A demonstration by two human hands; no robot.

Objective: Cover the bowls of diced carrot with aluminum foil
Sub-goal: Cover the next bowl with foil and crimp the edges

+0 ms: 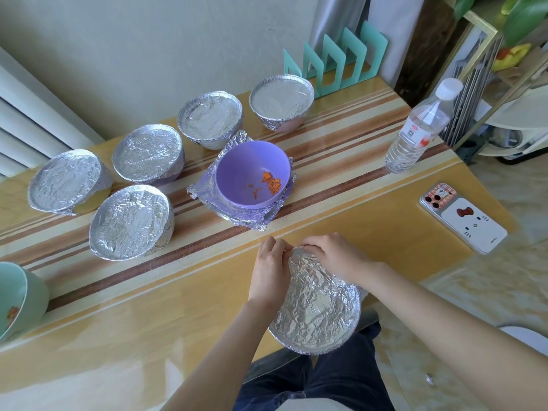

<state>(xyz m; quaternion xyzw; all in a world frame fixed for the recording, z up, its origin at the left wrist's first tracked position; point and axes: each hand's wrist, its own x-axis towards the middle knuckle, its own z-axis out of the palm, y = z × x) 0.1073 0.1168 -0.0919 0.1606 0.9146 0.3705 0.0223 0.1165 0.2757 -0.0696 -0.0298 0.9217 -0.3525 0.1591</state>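
Observation:
A foil-covered bowl (318,304) sits at the table's near edge. My left hand (268,269) presses the foil against its far left rim, and my right hand (332,253) pinches the foil at its far rim. Behind it an open purple bowl (252,175) holds diced carrot (271,180) and stands on a stack of foil sheets (237,216). Several other bowls wrapped in foil line the back left, among them one bowl (132,222) nearest me and another (281,100) at the far right. At the left edge, an uncovered green bowl (20,298) shows some carrot.
A clear water bottle (418,129) stands at the right of the striped table (148,315). A phone (464,216) in a cartoon case lies near the right edge. A teal rack (335,63) stands at the back by the wall. My dark-trousered legs are below the table edge.

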